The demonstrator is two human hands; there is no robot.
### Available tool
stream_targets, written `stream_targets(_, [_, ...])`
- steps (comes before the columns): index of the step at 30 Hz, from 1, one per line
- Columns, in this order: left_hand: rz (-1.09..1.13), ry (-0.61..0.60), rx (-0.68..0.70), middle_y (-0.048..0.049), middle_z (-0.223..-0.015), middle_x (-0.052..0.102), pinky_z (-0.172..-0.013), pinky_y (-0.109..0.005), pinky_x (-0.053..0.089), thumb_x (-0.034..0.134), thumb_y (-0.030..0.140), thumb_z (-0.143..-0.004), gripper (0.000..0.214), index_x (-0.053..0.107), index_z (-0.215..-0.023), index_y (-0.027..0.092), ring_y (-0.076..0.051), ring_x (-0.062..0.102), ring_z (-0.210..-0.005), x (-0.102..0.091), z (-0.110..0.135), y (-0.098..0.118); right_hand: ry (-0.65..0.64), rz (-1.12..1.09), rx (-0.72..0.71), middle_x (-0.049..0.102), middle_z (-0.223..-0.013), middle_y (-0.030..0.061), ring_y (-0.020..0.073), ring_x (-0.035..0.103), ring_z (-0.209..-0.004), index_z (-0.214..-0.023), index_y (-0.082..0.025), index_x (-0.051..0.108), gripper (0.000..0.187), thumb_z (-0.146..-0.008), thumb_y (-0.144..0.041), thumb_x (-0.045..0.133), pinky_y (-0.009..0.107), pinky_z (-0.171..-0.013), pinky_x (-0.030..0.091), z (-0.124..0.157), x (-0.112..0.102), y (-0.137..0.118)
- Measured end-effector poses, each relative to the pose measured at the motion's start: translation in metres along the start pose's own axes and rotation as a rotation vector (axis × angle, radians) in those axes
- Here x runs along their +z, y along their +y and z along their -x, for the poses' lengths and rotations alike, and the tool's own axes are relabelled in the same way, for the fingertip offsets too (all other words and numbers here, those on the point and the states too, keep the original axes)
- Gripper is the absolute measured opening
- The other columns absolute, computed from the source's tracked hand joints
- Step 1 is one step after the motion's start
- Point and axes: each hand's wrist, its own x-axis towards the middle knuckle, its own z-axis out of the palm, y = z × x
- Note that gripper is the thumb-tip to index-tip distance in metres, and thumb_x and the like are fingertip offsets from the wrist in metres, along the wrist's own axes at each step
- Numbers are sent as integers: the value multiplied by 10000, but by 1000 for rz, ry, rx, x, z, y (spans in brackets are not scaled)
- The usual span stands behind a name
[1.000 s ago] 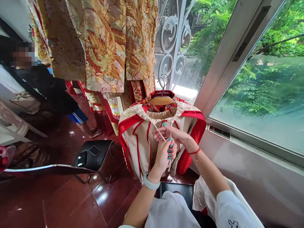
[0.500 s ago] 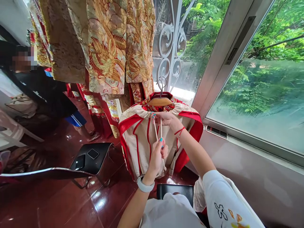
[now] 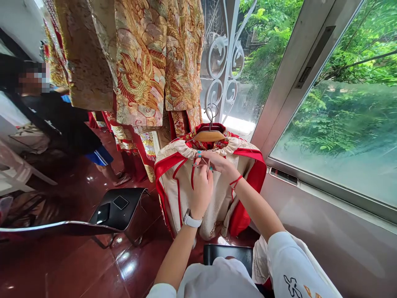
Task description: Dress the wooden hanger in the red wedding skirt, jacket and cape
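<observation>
A cream jacket [image 3: 214, 217] with red trim hangs on a wooden hanger [image 3: 209, 136], facing me inside out or lining side, I cannot tell which. Gathered cream fabric [image 3: 182, 148] runs along its neckline. Just below that, my right hand [image 3: 216, 161] is closed, fingers pinched at the gathered edge on the drawstring. My left hand [image 3: 203, 184] is raised against the right one, its fingertips closed at the same cord. Most of the drawstring [image 3: 208, 163] is hidden by my fingers.
Embroidered gold garments [image 3: 139, 74] hang at the upper left. A black chair [image 3: 124, 217] with two dark phone-like devices stands at left. Another person [image 3: 58, 120] is at the far left. To the right are a window frame [image 3: 297, 91] and a phone-like object [image 3: 283, 176] on its ledge.
My left hand has moved up from below, along the drawstring, to meet my right hand. The two cord lengths stretched between the hands earlier are now mostly covered.
</observation>
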Motion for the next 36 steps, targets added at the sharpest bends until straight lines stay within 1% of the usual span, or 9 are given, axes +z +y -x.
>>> stream_targets(3, [-372,49,75,-12,-647,509,-602,-271,316,522,181,-919,93,593,-882,228,-235,574,-668,-8,6,6,-10,104,-91,714,-789,48,157,636,-725,-802,-200,640,313,-907,-488,576,288,-686,519,20,-9,8])
stream_targets(5, [-471,12,86,8,-600,472,-580,-268,284,505,178,-930,121,598,-874,231,-219,543,-591,-16,8,10,41,263,-147,709,-809,58,167,654,-733,-870,-194,663,392,-897,-573,563,313,-709,532,41,-19,19])
stream_targets(9, [-442,-13,96,16,-574,474,-576,-265,273,513,176,-926,156,587,-801,233,-197,506,-536,-23,8,16,544,785,-590,708,-939,94,242,660,-905,-1007,-233,689,300,-916,-506,605,434,-866,530,71,-30,46])
stream_targets(11, [-391,-14,105,5,-594,507,-585,-269,283,528,178,-916,139,601,-811,231,-201,517,-554,-22,7,16,671,1081,-826,695,-1122,99,280,598,-1129,-1065,-297,699,187,-947,-406,603,521,-1044,432,72,-31,56])
stream_targets(14, [-328,-29,108,-23,-655,576,-602,-274,316,543,179,-900,113,629,-842,224,-213,554,-618,-20,4,14,522,1382,-977,680,-1179,62,258,546,-1230,-1121,-348,691,221,-1006,-296,509,580,-1153,294,59,-36,57])
stream_targets(18, [-131,-127,84,-2,-607,552,-568,-256,339,596,238,-879,156,607,-725,221,-171,497,-565,-24,-7,11,256,1486,-1036,669,-918,60,198,606,-908,-1177,-289,679,352,-1056,-258,350,413,-940,475,38,-52,44])
stream_targets(21, [42,-263,30,7,-584,543,-552,-236,374,630,339,-861,284,556,-619,210,-141,484,-546,-28,-18,15,250,1553,-1068,605,-814,50,185,545,-769,-1282,-271,642,397,-1064,-255,310,328,-729,453,27,-58,37])
stream_targets(27, [246,-538,-148,11,-537,522,-641,-274,462,689,420,-787,261,604,-637,224,-173,542,-610,-39,-28,23,330,1641,-1075,556,-775,57,209,501,-758,-1353,-259,614,449,-1067,-322,273,349,-675,374,11,-48,45])
stream_targets(36, [-281,-328,210,9,-547,515,-579,-263,307,540,312,-899,295,620,-631,220,-161,411,-541,-60,-29,35,367,1495,-1101,559,-759,68,231,521,-776,-1339,-212,621,450,-1045,-317,298,382,-745,422,14,-46,44])
